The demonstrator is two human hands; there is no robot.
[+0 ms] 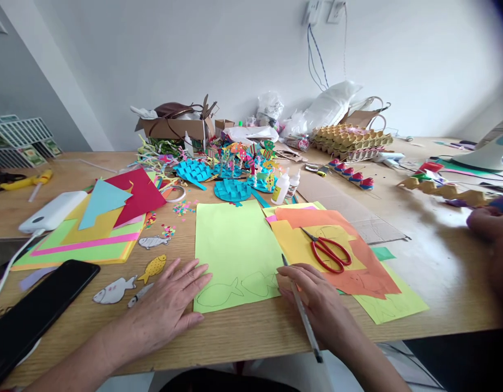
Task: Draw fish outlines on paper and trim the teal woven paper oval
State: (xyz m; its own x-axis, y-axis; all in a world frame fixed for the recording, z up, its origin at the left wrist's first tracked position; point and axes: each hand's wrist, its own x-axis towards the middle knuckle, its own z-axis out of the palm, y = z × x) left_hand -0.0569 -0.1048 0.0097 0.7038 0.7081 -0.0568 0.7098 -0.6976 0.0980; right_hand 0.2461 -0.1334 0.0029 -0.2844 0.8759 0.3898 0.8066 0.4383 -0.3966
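A light green sheet of paper point(237, 239) lies in front of me with two fish outlines drawn along its lower edge. My left hand point(175, 296) rests open, its fingertips on the sheet's left edge. Held in my right hand point(312, 294) is a pen point(303, 313), slanting across the fingers at the sheet's lower right. Paper fish lie left of the sheet: a yellow fish point(154, 268), a larger white fish point(114, 289), a small striped fish point(153, 242) and one partly under my left hand. Red-handled scissors point(331, 253) lie on yellow and orange paper point(369, 275) at right.
A black phone point(42, 318), a white power bank point(52, 212) and stacked coloured paper point(83, 247) are at left. Behind the sheet stand glue bottles point(280, 189) and blue paper crafts point(232, 190). Egg cartons point(349, 141) sit farther back. Another person's hand point(492, 228) is at far right.
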